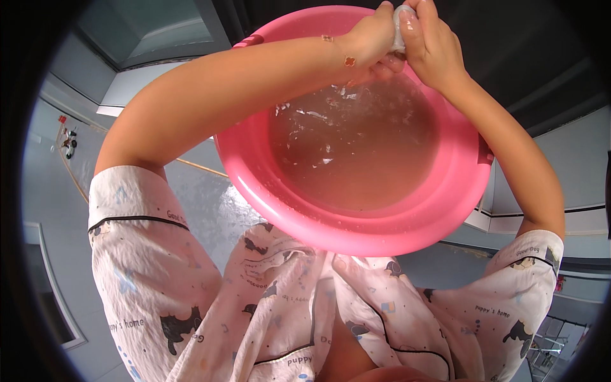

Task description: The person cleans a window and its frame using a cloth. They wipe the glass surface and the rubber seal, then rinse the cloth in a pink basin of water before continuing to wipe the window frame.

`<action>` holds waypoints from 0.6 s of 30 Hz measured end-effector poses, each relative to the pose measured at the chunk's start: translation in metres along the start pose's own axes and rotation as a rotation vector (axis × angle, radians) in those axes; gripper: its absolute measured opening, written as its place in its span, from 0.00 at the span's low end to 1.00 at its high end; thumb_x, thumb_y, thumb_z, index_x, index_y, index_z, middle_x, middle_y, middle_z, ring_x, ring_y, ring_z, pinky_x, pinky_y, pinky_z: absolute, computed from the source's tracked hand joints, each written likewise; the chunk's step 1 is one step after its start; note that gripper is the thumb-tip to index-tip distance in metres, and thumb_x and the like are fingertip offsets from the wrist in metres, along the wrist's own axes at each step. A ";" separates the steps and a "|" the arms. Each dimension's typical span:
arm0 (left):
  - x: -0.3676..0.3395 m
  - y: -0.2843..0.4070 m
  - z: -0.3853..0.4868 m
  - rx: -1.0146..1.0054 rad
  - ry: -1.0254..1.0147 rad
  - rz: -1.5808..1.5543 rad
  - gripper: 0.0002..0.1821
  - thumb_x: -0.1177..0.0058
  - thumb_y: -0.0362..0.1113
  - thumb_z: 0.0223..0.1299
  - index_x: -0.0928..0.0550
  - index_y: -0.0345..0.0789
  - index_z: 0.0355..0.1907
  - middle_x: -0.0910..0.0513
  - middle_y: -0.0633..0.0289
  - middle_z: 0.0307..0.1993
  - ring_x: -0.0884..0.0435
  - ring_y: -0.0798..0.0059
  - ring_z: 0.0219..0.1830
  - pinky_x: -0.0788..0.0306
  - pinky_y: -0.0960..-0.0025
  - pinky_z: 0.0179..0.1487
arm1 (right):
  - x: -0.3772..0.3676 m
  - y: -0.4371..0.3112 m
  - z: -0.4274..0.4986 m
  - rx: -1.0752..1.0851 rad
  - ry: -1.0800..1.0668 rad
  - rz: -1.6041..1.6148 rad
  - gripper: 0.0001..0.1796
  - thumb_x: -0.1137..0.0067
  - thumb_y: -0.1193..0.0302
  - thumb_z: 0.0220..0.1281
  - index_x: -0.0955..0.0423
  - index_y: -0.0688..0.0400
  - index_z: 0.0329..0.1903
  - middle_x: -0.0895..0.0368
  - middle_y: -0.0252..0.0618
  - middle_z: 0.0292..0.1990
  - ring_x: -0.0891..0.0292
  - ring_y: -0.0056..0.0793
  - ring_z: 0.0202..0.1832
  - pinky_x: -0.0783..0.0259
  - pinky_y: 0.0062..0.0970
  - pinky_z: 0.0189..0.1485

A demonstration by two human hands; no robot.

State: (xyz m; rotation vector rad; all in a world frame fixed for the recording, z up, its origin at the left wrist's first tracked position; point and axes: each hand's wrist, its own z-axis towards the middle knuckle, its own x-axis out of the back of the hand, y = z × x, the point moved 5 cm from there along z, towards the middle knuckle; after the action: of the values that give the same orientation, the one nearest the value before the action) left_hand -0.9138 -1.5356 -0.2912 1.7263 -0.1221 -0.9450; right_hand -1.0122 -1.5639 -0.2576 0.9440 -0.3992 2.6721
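A round pink plastic basin (353, 238) of cloudy brownish water (358, 143) stands in front of me. Over its far rim, both hands grip a wet, bunched white cloth (402, 29). My left hand (374, 40), with a bracelet at the wrist, comes from the left side and closes on one side of the cloth. From the right, my right hand (432, 43) has its thumb and fingers around the other side. Much of the cloth is hidden inside the hands. Light glints on the water's surface.
Dark material (530, 62) lies beyond the basin at upper right. A glass-fronted surface (157, 24) is at upper left. Grey floor (195, 205) shows at left, with a thin pole (203, 167) across it. A metal rack (553, 344) stands at lower right.
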 end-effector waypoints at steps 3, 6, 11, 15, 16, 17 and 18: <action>0.019 -0.001 0.003 -0.055 0.578 0.293 0.16 0.71 0.43 0.73 0.30 0.41 0.32 0.31 0.68 0.25 0.45 0.85 0.19 0.52 0.78 0.21 | -0.005 0.003 0.005 -0.127 -0.164 -0.082 0.21 0.67 0.54 0.77 0.36 0.61 0.45 0.22 0.56 0.26 0.24 0.64 0.31 0.28 0.49 0.35; 0.018 -0.002 0.007 -0.058 0.520 0.303 0.15 0.69 0.42 0.72 0.30 0.42 0.31 0.30 0.69 0.26 0.44 0.86 0.20 0.51 0.76 0.22 | -0.009 0.004 0.006 -0.158 -0.185 -0.176 0.19 0.65 0.56 0.76 0.36 0.62 0.45 0.22 0.56 0.25 0.23 0.64 0.31 0.27 0.49 0.36; 0.037 -0.013 -0.005 0.060 0.692 0.499 0.19 0.73 0.48 0.75 0.26 0.41 0.41 0.27 0.68 0.29 0.39 0.85 0.22 0.43 0.76 0.23 | -0.035 0.010 -0.009 -0.250 -0.354 0.031 0.22 0.66 0.56 0.78 0.27 0.60 0.48 0.21 0.53 0.32 0.23 0.51 0.35 0.27 0.38 0.44; 0.069 -0.016 -0.012 0.170 0.761 0.925 0.23 0.70 0.53 0.76 0.26 0.37 0.52 0.22 0.63 0.38 0.34 0.82 0.26 0.35 0.77 0.27 | -0.056 0.023 -0.028 -0.295 -0.550 0.092 0.24 0.64 0.52 0.77 0.30 0.62 0.49 0.20 0.53 0.33 0.22 0.49 0.33 0.27 0.40 0.42; 0.077 -0.017 -0.009 0.154 0.669 0.868 0.24 0.68 0.54 0.76 0.26 0.36 0.52 0.21 0.61 0.40 0.31 0.81 0.28 0.33 0.75 0.29 | -0.058 0.031 -0.035 -0.408 -0.586 0.155 0.23 0.61 0.53 0.76 0.31 0.63 0.50 0.20 0.54 0.35 0.22 0.49 0.34 0.26 0.41 0.43; 0.085 -0.019 -0.007 0.131 0.585 0.794 0.25 0.66 0.54 0.75 0.27 0.35 0.53 0.20 0.60 0.42 0.28 0.80 0.31 0.30 0.74 0.31 | -0.059 0.041 -0.045 -0.564 -0.636 0.193 0.23 0.58 0.55 0.75 0.32 0.64 0.52 0.20 0.54 0.37 0.22 0.48 0.34 0.26 0.41 0.43; 0.092 -0.023 -0.002 0.118 0.505 0.703 0.26 0.64 0.55 0.75 0.27 0.34 0.54 0.20 0.58 0.44 0.25 0.79 0.33 0.28 0.73 0.33 | -0.060 0.048 -0.054 -0.690 -0.687 0.272 0.22 0.56 0.56 0.74 0.33 0.64 0.53 0.20 0.55 0.38 0.21 0.48 0.35 0.26 0.42 0.44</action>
State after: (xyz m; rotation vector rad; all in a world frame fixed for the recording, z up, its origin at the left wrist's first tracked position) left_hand -0.8589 -1.5721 -0.3591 1.7867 -0.4238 0.0170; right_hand -1.0141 -1.5997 -0.3443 1.5890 -1.5544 2.0352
